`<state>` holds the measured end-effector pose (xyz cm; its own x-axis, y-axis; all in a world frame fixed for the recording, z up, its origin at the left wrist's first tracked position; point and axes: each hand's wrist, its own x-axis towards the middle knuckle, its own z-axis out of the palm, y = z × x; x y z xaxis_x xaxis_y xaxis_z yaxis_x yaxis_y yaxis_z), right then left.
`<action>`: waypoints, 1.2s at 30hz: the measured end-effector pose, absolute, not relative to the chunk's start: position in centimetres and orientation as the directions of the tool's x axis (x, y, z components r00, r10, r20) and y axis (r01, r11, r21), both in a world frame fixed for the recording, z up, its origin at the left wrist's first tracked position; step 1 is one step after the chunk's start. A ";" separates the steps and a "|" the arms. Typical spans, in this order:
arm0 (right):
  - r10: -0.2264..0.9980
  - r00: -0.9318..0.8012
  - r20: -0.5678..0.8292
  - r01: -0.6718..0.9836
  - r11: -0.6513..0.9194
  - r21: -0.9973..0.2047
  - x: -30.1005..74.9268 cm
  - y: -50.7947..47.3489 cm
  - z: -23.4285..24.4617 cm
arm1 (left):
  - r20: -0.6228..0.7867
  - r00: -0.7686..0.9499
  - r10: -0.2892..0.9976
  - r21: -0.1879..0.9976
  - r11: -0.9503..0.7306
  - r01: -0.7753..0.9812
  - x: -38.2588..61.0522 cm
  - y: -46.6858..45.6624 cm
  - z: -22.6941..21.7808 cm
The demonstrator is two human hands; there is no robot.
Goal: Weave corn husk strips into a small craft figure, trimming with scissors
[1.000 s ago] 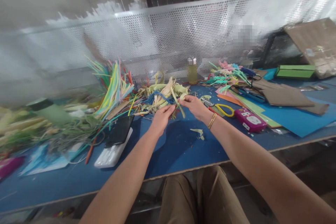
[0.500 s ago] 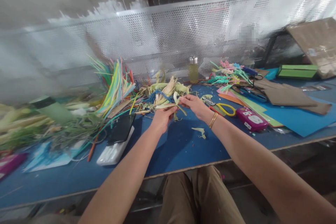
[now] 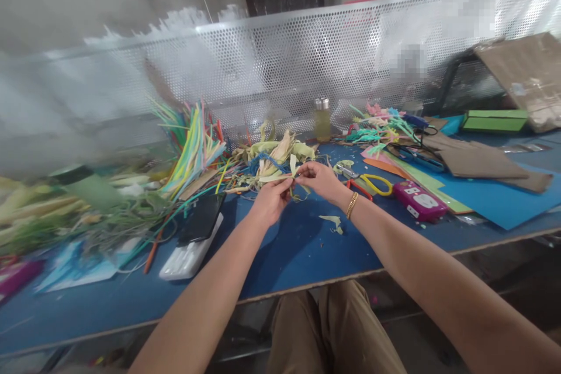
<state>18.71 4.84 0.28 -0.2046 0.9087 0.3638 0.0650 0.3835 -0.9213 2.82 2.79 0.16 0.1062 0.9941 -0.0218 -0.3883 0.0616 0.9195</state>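
Note:
Pale green corn husk strips (image 3: 293, 165) are pinched between my two hands above the blue table. My left hand (image 3: 272, 197) is closed, thumb and fingers pressed on the lower end of the husk. My right hand (image 3: 318, 180), with a gold bracelet at the wrist, is closed on the same husk, its fingertips almost touching the left ones. Just behind the hands lies a heap of dry husks (image 3: 280, 149) with a blue cord (image 3: 265, 158) among them. A small husk scrap (image 3: 333, 222) rests on the table below my right wrist.
Yellow-handled pliers (image 3: 377, 184) and a purple box-like device (image 3: 419, 200) lie right of my right hand. A black phone (image 3: 202, 217) sits on a white case (image 3: 190, 260) at left. Colourful pipe cleaners (image 3: 197, 146) stand behind it. A glass bottle (image 3: 322, 121) stands by the perforated metal panel (image 3: 289, 64).
My right hand's fingers have curled more and come slightly closer to the left fingertips. The husk strip between them now stands more upright. Both hands keep their hold.

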 end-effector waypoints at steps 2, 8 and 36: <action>0.904 -0.214 0.371 0.079 0.394 -0.916 18.7 4.7 0.3 | -0.019 0.110 0.994 0.919 0.061 -0.390 2.8 2.7 0.2; 0.914 -0.191 0.358 -0.065 0.352 -0.934 18.7 4.7 0.4 | -0.008 0.155 0.988 0.939 0.060 -0.338 2.6 2.9 -0.2; 0.968 -0.004 0.252 -0.089 0.250 -0.964 18.9 5.4 0.1 | 0.083 0.130 0.988 0.966 -0.047 -0.252 3.2 2.7 -0.5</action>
<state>18.85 5.40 0.09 -0.0038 0.9678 0.2517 -0.0887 0.2504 -0.9641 3.17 2.70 -0.46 0.1304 0.9880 0.0826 -0.2524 -0.0475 0.9665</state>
